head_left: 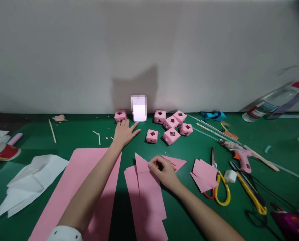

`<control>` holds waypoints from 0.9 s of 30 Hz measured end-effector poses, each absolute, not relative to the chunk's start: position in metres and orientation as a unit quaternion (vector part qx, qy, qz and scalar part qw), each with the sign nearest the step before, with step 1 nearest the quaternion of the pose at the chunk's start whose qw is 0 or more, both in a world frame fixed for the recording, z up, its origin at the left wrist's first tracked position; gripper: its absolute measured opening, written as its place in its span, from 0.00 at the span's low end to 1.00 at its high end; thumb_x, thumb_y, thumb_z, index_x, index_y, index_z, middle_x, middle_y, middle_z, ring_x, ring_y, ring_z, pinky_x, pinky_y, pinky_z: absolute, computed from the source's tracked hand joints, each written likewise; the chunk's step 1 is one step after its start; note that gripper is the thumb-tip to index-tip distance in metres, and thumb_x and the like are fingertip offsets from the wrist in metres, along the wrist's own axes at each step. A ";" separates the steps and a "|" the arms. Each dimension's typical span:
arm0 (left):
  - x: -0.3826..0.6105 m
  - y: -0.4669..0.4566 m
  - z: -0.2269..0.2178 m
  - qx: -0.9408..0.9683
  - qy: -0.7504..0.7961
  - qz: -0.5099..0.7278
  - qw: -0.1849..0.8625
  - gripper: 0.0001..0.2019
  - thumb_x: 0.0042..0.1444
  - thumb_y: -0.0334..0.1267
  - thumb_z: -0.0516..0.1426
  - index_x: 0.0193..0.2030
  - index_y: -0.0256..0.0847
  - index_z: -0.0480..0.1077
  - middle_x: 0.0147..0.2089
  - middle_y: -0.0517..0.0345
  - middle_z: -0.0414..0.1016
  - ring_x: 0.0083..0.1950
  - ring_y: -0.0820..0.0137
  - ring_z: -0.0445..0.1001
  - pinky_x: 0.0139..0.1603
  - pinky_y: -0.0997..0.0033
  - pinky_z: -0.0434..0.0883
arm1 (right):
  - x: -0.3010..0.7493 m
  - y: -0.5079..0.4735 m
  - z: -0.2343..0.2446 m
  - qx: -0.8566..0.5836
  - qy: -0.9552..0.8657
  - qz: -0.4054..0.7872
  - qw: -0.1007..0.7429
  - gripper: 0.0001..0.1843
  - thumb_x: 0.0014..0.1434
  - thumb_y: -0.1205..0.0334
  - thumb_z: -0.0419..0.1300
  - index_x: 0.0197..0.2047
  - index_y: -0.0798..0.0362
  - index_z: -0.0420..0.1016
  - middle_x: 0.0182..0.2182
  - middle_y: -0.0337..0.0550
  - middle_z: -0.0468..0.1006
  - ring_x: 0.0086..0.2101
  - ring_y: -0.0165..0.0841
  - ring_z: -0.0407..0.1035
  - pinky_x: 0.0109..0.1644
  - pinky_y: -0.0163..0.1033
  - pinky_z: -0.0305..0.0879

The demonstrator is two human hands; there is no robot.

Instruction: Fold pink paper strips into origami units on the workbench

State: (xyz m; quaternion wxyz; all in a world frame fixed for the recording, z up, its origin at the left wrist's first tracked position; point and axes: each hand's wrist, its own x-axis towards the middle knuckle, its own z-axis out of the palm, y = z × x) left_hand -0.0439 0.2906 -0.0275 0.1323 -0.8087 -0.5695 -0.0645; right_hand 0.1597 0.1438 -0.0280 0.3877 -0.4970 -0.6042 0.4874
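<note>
My left hand reaches far forward with fingers spread, its tips at a pink paper cube and beside a lit phone propped against the wall. My right hand is closed in a pinch on a folded pink paper piece, above a stack of pink paper squares. Several more pink paper cubes sit to the right of the phone.
A large pink sheet lies under my left forearm on the green mat. White paper lies at left. At right are folded pink pieces, scissors, a glue gun, a utility knife and a bottle.
</note>
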 end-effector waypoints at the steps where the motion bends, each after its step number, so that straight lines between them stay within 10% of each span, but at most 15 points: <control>1: -0.044 0.290 -0.027 -0.808 -0.571 -0.062 0.133 0.29 0.63 0.58 0.38 0.64 0.51 0.62 0.48 0.42 0.67 0.50 0.53 0.64 0.48 0.57 0.57 | 0.160 0.144 -0.028 -0.497 -0.604 0.488 0.388 0.07 0.58 0.61 0.57 0.29 0.53 0.71 0.23 0.36 0.68 0.26 0.28 0.61 0.30 0.33 0.56; 27: -0.041 0.297 -0.023 -0.823 -0.547 -0.047 0.143 0.30 0.62 0.60 0.39 0.69 0.56 0.51 0.47 0.44 0.66 0.49 0.53 0.64 0.46 0.59 0.57 | 0.160 0.143 -0.029 -0.488 -0.614 0.474 0.400 0.06 0.58 0.62 0.57 0.30 0.53 0.71 0.23 0.35 0.69 0.26 0.28 0.62 0.30 0.33 0.57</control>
